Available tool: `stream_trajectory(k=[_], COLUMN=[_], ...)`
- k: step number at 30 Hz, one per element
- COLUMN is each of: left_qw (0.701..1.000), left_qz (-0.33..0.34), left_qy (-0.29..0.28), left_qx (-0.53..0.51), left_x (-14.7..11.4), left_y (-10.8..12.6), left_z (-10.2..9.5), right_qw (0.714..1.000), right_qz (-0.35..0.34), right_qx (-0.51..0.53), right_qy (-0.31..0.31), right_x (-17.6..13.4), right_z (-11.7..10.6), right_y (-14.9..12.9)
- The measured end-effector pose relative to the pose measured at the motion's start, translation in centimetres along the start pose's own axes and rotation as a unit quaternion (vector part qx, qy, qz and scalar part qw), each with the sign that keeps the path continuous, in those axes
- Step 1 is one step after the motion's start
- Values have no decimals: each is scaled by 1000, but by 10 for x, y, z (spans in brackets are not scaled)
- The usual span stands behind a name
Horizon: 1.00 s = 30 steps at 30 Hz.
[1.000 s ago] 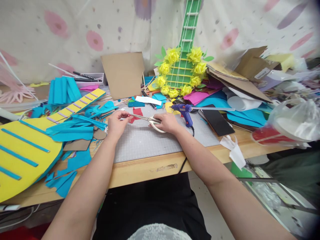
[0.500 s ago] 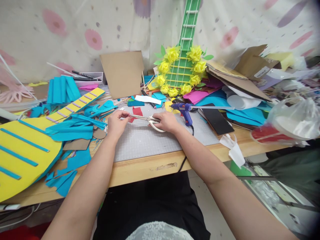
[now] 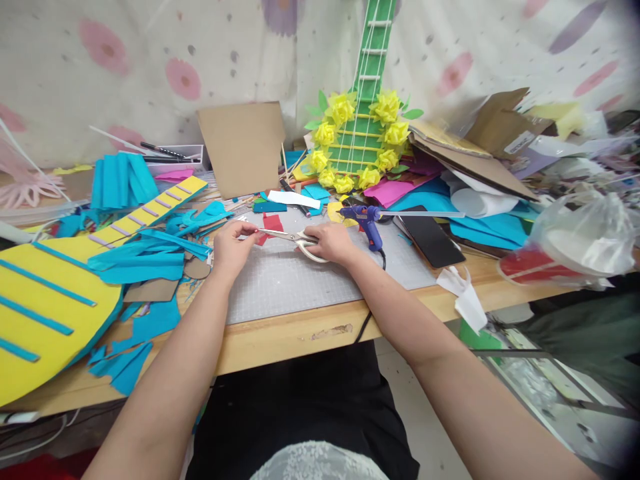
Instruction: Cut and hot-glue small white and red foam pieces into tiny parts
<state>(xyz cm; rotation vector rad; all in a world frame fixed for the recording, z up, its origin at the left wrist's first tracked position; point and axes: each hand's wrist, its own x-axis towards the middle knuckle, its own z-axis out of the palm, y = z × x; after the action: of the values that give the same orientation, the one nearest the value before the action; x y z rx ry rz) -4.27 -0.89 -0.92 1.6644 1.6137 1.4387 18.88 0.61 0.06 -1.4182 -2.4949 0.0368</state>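
Note:
My right hand [image 3: 331, 243] grips a pair of scissors [image 3: 311, 251] with white handles, fingers wrapped round the loops. The blades point left, towards my left hand [image 3: 235, 244]. Thumb and forefinger of that hand are pinched together at the blade tips; a tiny reddish bit shows there, too small to name. Behind the blades a piece of red paper [image 3: 271, 227] lies on the grey cutting mat [image 3: 280, 287]. A blue-purple glue gun [image 3: 367, 223] with a long clear stick rests right of my right hand, its cord running down over the table edge.
At left lies a yellow guitar-shaped craft [image 3: 45, 287] among blue paper scraps [image 3: 145, 257]. A green guitar-shaped craft [image 3: 370, 100] with yellow paper flowers stands at the back, beside a cardboard sheet [image 3: 243, 150]. To the right are a black phone [image 3: 434, 239] and a bagged cup [image 3: 545, 263].
The view has shifted slightly, so everything sits a little further left. Both hands and the scissors keep nearly the same pose.

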Motion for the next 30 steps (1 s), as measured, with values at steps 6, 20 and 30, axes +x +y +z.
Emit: stream_trajectory(k=[6, 20, 30], left_qw=[1000, 998, 988], left_qz=[26, -37, -74], left_qy=[7, -14, -28], left_qx=[3, -58, -134], left_x=[1, -1, -1], left_y=[0, 0, -1], left_z=[-1, 3, 6], right_qw=[1000, 1000, 1000], right_qz=[-9, -5, 3], right_qx=[16, 20, 24], right_qy=[4, -3, -7], right_x=[-1, -1, -1], right_z=[-3, -6, -5], right_y=[1, -2, -2])
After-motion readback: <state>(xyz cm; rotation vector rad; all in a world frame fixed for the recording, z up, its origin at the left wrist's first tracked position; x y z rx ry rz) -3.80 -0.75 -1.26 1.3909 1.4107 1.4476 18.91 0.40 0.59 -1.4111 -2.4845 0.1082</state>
